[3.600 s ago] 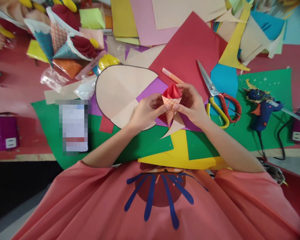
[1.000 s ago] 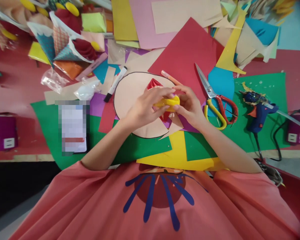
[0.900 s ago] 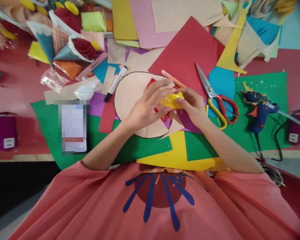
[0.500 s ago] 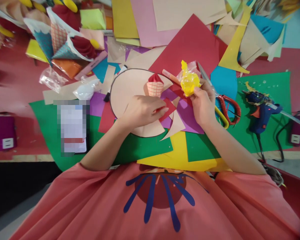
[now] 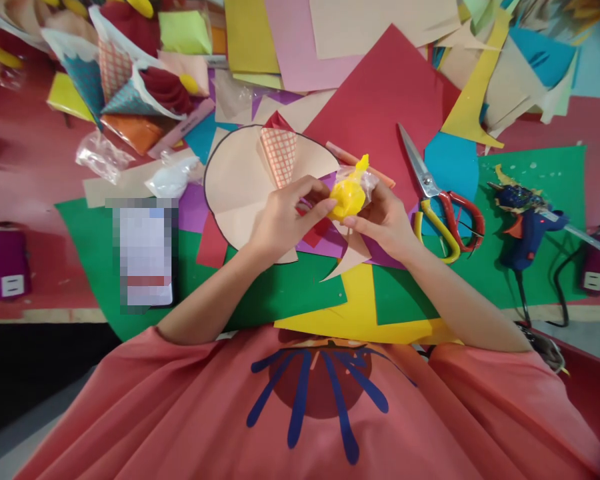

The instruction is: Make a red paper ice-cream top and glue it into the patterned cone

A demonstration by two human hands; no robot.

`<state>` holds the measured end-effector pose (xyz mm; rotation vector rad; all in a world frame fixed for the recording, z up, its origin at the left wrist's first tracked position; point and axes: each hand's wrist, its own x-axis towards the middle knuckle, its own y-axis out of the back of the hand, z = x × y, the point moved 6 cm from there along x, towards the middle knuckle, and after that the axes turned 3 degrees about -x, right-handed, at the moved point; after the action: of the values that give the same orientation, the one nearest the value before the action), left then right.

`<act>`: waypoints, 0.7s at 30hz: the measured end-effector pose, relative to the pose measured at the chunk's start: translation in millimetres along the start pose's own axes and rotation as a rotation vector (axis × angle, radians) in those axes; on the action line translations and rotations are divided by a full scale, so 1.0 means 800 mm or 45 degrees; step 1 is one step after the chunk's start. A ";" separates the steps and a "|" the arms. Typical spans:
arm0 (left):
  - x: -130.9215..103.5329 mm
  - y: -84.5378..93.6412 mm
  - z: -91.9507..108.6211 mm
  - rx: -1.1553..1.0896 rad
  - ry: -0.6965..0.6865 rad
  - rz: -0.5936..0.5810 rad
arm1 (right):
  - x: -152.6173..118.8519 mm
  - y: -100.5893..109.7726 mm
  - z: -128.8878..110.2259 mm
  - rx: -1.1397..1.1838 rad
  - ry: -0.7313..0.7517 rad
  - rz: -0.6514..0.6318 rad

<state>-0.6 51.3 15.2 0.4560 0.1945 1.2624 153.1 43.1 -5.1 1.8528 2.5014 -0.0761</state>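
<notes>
Between my two hands is a yellow lump [image 5: 349, 199] in a clear plastic wrapper, with a yellow tip sticking up from it. My right hand [image 5: 384, 220] grips it from the right, thumb on its lower edge. The thumb and fingers of my left hand [image 5: 295, 217] pinch its left side. Just beyond my left hand, a checked paper cone [image 5: 280, 155] with a red top rests on a round beige sheet [image 5: 235, 180] with a dark edge. Red and purple paper pieces lie partly hidden under my hands.
Red-and-yellow-handled scissors [image 5: 429, 187] lie open right of my hands, with a blue glue gun [image 5: 527, 233] farther right. A phone [image 5: 147, 257] lies at the left. More decorated cones [image 5: 83, 73] stand at the back left. Coloured sheets, such as a red one [image 5: 380, 93], cover the back.
My right hand has brought the yellow lump left and down, and my left hand has come to grip it too. The beige sheet has shifted left, and the cone on it has moved left and turned.
</notes>
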 end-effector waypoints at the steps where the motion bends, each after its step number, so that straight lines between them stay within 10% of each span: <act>1: 0.000 0.000 -0.001 0.002 0.002 -0.003 | 0.000 0.000 0.001 0.010 -0.009 -0.017; 21: 0.005 0.007 0.005 0.085 -0.162 -0.016 | -0.004 0.018 -0.011 -0.106 0.222 0.151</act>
<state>-3.0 55.6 21.8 0.5897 0.1322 1.2129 168.0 45.0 3.1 2.0510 2.4506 0.1974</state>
